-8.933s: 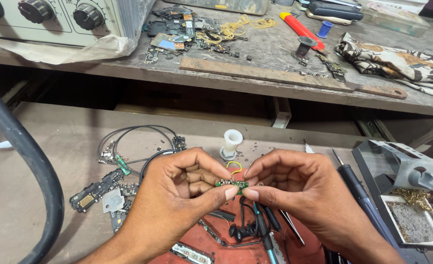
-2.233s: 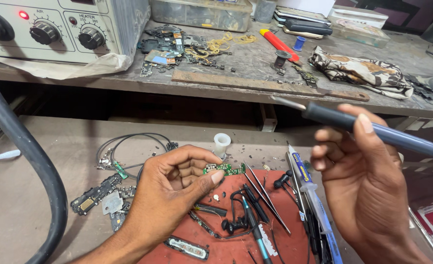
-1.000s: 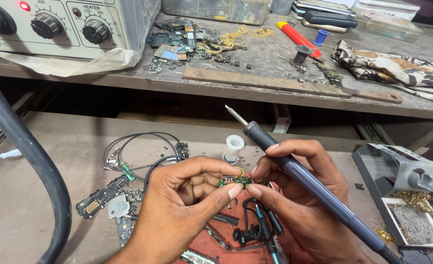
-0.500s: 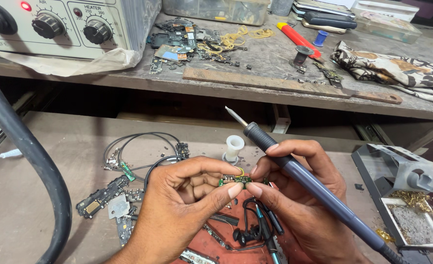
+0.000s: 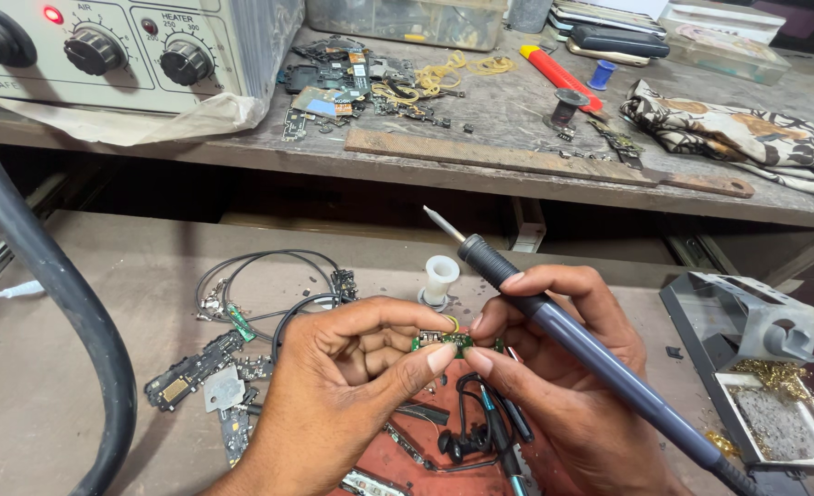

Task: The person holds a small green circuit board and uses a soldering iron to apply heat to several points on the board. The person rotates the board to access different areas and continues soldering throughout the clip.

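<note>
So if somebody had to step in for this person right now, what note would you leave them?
Left hand: pinching a small green circuit board between thumb and fingers, above the red mat.
Right hand: fingertips also on the board, with the soldering iron tucked in the same grip, its tip pointing up and away from the board.
Nearby: white spool just behind the hands, loose board parts and cables to the left, iron stand to the right.
Done: iron picked up, board held in both hands.
Left: the tip is not yet on the board; whether any joint is soldered cannot be seen.
</note>
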